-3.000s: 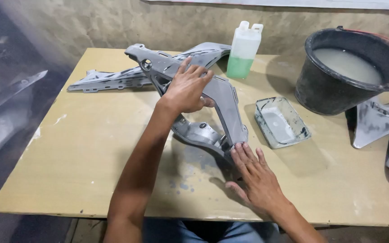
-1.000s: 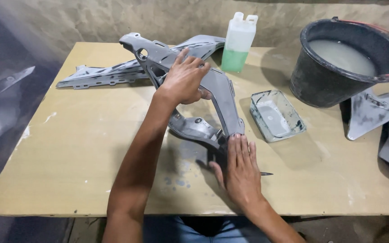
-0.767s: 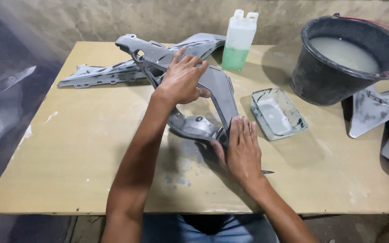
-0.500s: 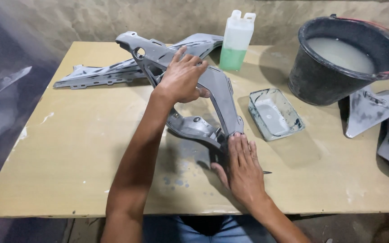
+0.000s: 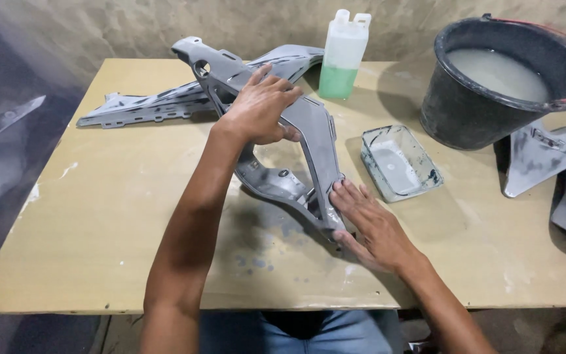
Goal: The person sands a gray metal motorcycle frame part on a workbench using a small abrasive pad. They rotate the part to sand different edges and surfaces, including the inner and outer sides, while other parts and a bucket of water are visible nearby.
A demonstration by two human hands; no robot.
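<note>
I see the grey plastic panel [image 5: 309, 137] at surface [image 5: 99, 216] centre. My left hand [image 5: 260, 108] presses flat on its upper part, grip open. My right hand [image 5: 368, 223] lies open-fingered on its lower end. Clear tray [image 5: 399, 162] at 3 o'clock, bucket [image 5: 499, 82] at 2, bottle [image 5: 342, 56] at 12.

Item: grey plastic fairing panel [image 5: 309, 141] | Form: long curved frame, open cut-outs, mounting holes | Finish: matt grey, dull and smeared | Pose: lying diagonally, far-left end raised, near end down on the table [image 5: 99, 216] | Location: table centre, overlapping a second grey panel [image 5: 145, 108] at far left
</note>
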